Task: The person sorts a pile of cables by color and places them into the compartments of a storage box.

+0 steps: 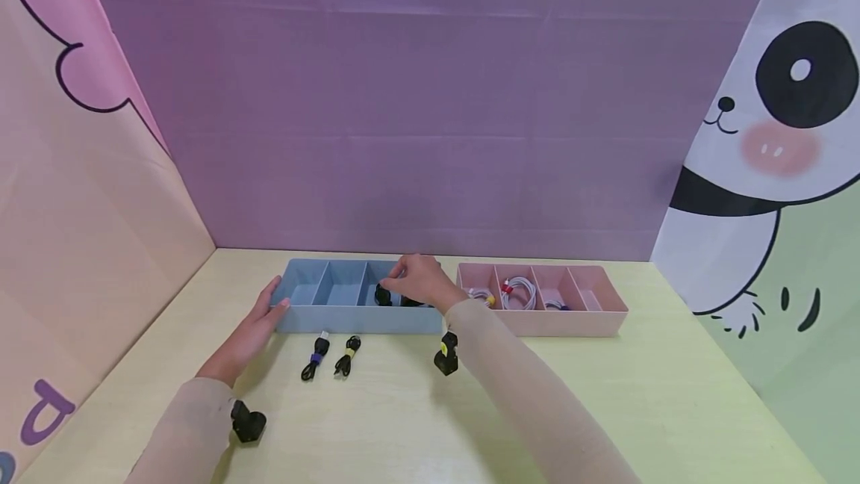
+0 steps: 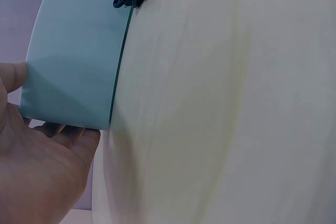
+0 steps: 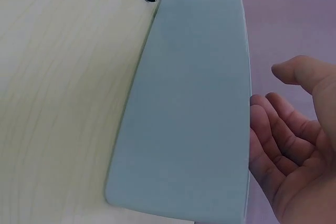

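A long blue divided box (image 1: 369,320) stands on the table. My left hand (image 1: 258,320) holds its left end, thumb at the upper front edge and fingers against the end wall. Over the box's right part is my right hand (image 1: 423,280), its fingers reaching past the rim; in the right wrist view thumb and fingers are apart with nothing visible between them. A black cable (image 1: 383,295) lies in the third compartment, just below the fingertips. More black shows under the hand, partly hidden. In front of the box lie a black cable with a purple tie (image 1: 316,356) and another with a yellow tie (image 1: 347,356).
A pink divided box (image 1: 558,324) stands to the right of the blue one, with coiled white cables (image 1: 520,293) in several compartments. Behind the table (image 1: 376,432) rises a purple backdrop (image 1: 430,110); printed side panels stand left and right.
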The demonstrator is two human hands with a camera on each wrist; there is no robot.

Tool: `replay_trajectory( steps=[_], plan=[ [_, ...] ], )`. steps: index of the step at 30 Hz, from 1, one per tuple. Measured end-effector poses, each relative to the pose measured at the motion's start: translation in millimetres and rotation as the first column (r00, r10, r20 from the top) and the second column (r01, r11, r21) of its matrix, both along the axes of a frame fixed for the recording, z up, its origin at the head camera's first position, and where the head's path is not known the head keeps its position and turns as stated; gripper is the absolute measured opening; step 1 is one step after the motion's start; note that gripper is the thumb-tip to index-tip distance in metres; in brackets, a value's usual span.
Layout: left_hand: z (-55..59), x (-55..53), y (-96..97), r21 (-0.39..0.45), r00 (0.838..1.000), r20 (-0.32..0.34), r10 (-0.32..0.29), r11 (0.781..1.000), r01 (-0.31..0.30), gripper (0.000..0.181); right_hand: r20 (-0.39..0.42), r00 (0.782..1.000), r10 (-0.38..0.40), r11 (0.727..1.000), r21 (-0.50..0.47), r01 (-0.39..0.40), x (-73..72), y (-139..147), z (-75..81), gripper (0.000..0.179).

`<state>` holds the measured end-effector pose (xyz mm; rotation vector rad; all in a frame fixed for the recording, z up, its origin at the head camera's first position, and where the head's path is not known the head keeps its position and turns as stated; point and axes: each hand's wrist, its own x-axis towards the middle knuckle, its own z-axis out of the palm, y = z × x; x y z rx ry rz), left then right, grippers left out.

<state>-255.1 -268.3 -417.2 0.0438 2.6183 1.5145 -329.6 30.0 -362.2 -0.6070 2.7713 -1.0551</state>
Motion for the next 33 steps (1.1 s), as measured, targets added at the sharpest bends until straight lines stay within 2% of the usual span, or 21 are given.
replay_trajectory(
  steps=[10, 21, 33],
  plan=[
    [-0.2, -1.2, -0.6, 0.004, 1.000, 0.002, -0.005, 1.000, 0.005, 0.082, -0.019, 1.000, 0.011, 1.000, -0.029, -0.011, 0.5, 1.7, -4.3, 0.020],
    [0.6, -0.6, 0.2, 0.006, 1.000, 0.007, -0.007, 1.000, 0.007, 0.082, 0.036, 0.998, 0.045, 0.997, -0.069, -0.042, 6.7, -0.4, -3.6, 0.017],
    [2.4, 0.1, 1.2, 0.001, 1.000, 0.010, -0.012, 1.000, 0.012, 0.078, 0.020, 0.997, 0.073, 0.996, -0.058, -0.072, 16.5, -6.9, 3.5, 0.016]
  ],
)
